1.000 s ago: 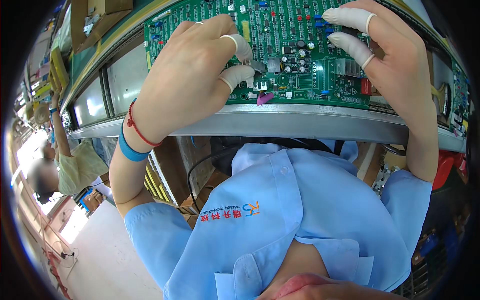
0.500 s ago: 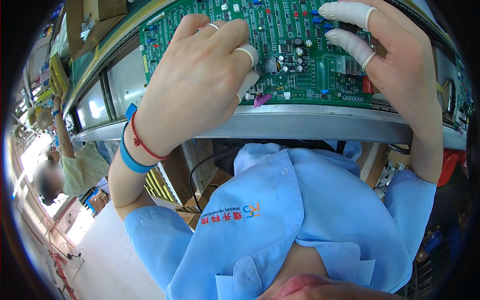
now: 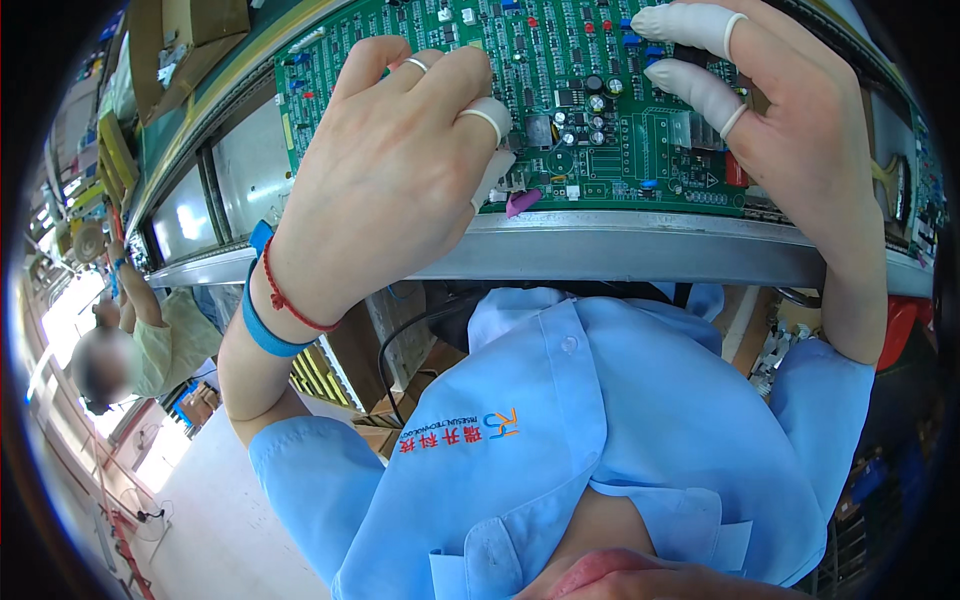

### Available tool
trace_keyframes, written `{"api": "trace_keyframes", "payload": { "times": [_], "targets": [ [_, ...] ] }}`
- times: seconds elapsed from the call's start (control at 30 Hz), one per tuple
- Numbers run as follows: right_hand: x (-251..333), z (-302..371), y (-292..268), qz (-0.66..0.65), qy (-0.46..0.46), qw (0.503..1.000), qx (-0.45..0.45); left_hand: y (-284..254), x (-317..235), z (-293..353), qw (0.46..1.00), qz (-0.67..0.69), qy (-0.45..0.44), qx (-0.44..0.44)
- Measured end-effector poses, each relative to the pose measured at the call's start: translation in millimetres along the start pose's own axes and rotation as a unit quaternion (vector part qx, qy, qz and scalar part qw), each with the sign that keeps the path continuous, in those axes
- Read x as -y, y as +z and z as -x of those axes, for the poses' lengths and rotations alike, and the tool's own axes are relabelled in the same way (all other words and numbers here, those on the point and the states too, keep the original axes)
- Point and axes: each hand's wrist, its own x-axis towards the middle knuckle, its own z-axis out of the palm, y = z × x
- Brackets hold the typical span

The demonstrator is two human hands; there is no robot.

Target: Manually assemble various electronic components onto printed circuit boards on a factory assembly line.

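A green circuit board [image 3: 645, 150], packed with small components, lies in front of me. My left hand [image 3: 395, 170] is over its left part, knuckles up and fingers curled down. White finger cots cover some of its fingers, and the hand hides what the tips hold, if anything. Beside it, a small purple piece [image 3: 522, 203] sits at the board's near edge. My right hand [image 3: 780, 110] is over the board's right part. Its thumb and index finger, both in white cots, are apart near blue components [image 3: 632, 40]; a dark part shows between them.
A metal rail [image 3: 620, 240] runs along the board's near side. At the upper left stands an open cardboard box [image 3: 205, 40]. Another board [image 3: 928, 185] shows at the far right. A co-worker [image 3: 175, 345] is at the left, and a red object [image 3: 905, 330] lies below the rail.
My left hand has shifted very slightly left, and the board with it. My right hand stays nearly still. The co-worker's arm has moved.
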Motion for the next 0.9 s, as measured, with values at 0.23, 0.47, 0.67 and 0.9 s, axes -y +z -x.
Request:
{"api": "trace_keyframes", "payload": {
  "times": [0.23,0.47,0.67,0.9],
  "targets": [
    [0.0,0.6,-1.7,0.005,0.016,1.000,0.010,1.0,-2.6,-3.2,1.000,0.008,-0.006,-0.011],
    [-1.0,1.4,0.1,0.014,0.008,1.000,-0.007,3.2,0.8,-2.2,1.000,0.010,-0.003,-0.023],
    [-1.6,1.7,-0.4,0.029,0.009,1.000,0.000,3.3,4.0,-1.5,0.999,0.024,-0.006,-0.021],
    [-1.1,2.4,1.1,0.038,-0.002,0.999,-0.004,4.5,2.6,0.1,0.999,0.013,0.000,-0.030]
  ]
}}
